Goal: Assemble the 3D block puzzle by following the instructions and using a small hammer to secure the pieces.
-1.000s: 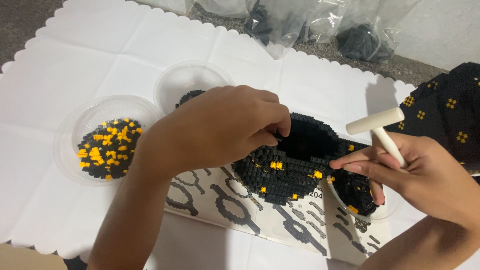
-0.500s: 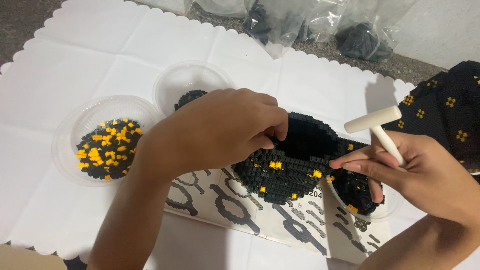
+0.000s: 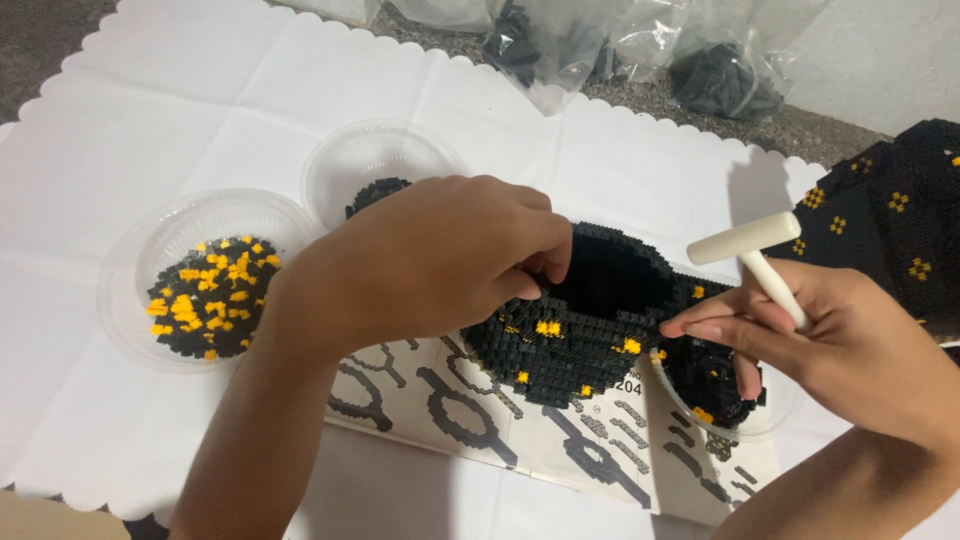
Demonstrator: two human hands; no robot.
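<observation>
- Head view, setting: white scalloped-edge paper cloth point(image 3: 200, 110) covers the work surface, with grey speckled floor beyond it and clear plastic bags of dark pieces point(image 3: 620, 45) along the far edge.
- Head view, main thing: a hollow black model built of tiny bricks with scattered yellow dots point(image 3: 590, 330) sits at centre on a printed instruction sheet with grey chain-like outlines point(image 3: 470, 420); its long axis runs roughly left to right, from under the left hand toward the right hand.
- Head view, left hand point(image 3: 430, 265): it lies on the model's left end, fingers curled over the rim of the hollow, pinching the wall; whether a loose brick sits in the pinch cannot be told.
- Head view, right hand point(image 3: 850, 345): it grips the handle of a small cream plastic mallet point(image 3: 755, 255), head up, while thumb and forefinger reach leftward to the model's right end, just above a clear plastic dish of black and yellow bricks point(image 3: 725, 400).
- Head view, the rest: a clear bowl of mixed black and orange-yellow bricks point(image 3: 205, 290) stands left of the left forearm, another clear bowl point(image 3: 375, 165) behind it, and a second black brick piece with yellow crosses point(image 3: 890, 220) lies at far right.
- Relation: both hands touch the model, one at each end.
</observation>
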